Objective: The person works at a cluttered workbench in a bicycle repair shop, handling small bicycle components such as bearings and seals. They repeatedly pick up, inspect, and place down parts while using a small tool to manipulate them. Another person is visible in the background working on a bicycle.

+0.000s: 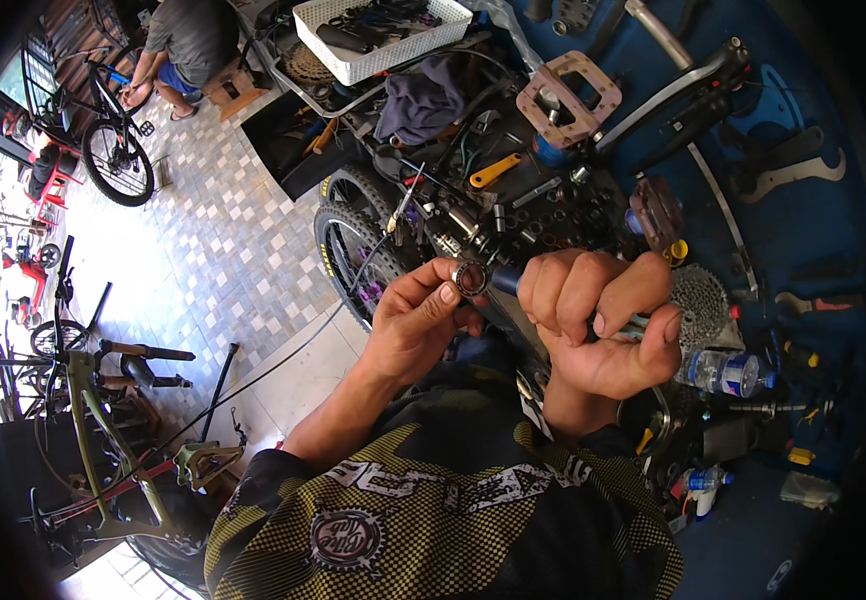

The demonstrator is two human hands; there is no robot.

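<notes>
Between the thumb and fingers of my left hand [418,315] is a small ring-shaped bearing [470,278], tilted so its opening shows. My right hand [598,315] is closed around a slim tool with a dark blue cylindrical end [505,279], which points at the bearing. Whether that end touches the bearing I cannot tell. Most of the tool is hidden in my fist, so its kind does not show. Both hands are in front of my chest, over the near side of a cluttered workbench.
Loose bike parts and tools crowd the bench, among them a yellow-handled tool [495,171], a pedal [568,100], a cassette [698,305] and a plastic bottle [725,373]. A white basket [383,60] stands behind. Bike wheels [348,250] and a frame [88,400] are leftward; another person [188,45] sits far left.
</notes>
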